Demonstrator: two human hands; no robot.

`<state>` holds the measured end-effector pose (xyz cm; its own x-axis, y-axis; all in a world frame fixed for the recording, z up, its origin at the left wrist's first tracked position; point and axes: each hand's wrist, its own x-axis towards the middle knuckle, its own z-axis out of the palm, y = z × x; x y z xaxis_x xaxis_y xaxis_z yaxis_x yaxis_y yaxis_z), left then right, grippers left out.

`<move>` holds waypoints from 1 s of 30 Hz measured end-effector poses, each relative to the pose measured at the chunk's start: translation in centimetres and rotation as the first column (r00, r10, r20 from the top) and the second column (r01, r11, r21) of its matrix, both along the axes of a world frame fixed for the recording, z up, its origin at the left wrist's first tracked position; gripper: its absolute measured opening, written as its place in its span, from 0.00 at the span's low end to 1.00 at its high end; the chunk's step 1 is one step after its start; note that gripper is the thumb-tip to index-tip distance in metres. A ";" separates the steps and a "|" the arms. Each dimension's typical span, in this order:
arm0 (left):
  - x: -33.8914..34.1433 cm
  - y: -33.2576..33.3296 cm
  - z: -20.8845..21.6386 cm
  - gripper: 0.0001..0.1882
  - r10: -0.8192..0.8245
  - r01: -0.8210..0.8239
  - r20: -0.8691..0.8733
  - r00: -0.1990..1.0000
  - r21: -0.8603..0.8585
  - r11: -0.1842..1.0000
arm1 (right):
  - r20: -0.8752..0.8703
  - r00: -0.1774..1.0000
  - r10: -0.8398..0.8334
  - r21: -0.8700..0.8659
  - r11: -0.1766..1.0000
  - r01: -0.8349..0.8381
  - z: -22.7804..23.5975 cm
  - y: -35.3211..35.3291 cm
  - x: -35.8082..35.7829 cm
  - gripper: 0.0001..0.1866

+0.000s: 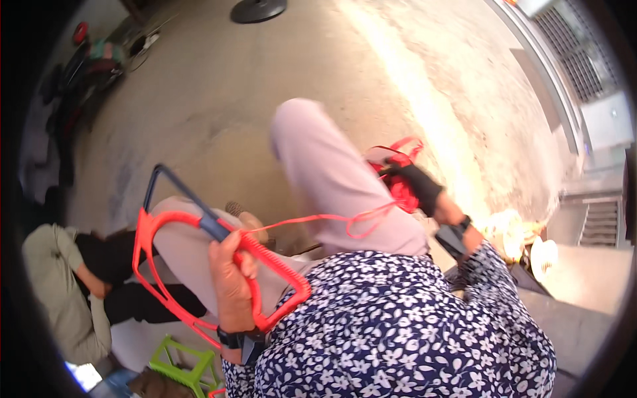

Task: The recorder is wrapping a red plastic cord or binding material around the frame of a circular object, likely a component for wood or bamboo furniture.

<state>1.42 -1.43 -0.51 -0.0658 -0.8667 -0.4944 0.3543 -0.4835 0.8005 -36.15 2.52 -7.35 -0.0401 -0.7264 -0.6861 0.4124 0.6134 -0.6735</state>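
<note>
My left hand (232,278) is bare and closed around a bent frame (176,215), part bright red and part dark blue, held above my left thigh. Its red portion has a ridged, wrapped look along one side. From beside that hand a thin red strand (308,217) runs slack across my lap and loops near my right leg. My right hand (418,186), in a black glove, is closed on a bundle of red strands (401,192) beside my right thigh. Motion blurs its fingers, and the bundle partly hides behind the hand.
A person in light clothing (50,285) sits at my left. A green plastic stool (182,365) stands at lower left. A motorbike (83,79) is at far left, and a round black base (257,9) at the top. A white object (544,259) lies at right.
</note>
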 end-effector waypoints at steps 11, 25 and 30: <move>2.6 1.7 1.1 0.10 0.071 -0.078 -0.232 0.970 -0.021 0.997 | -0.676 0.497 0.544 -0.195 0.518 -0.833 -15.9 -1.2 2.5 0.20; 3.5 1.5 2.1 0.09 0.060 -0.064 -0.296 0.953 -0.005 0.998 | -0.521 0.581 0.625 0.243 0.761 -0.601 -4.5 -8.1 -11.4 0.20; 3.3 1.3 2.0 0.10 0.048 -0.043 -0.283 0.958 0.024 0.999 | -0.569 0.605 0.556 0.352 0.830 -0.432 -12.5 -4.9 -5.5 0.19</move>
<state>4.71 -0.12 1.50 -0.1659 -0.8637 -0.4759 0.5874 -0.4742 0.6558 -41.66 -2.41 -19.82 -0.1695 -0.6477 -0.7428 -0.4654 0.7170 -0.5190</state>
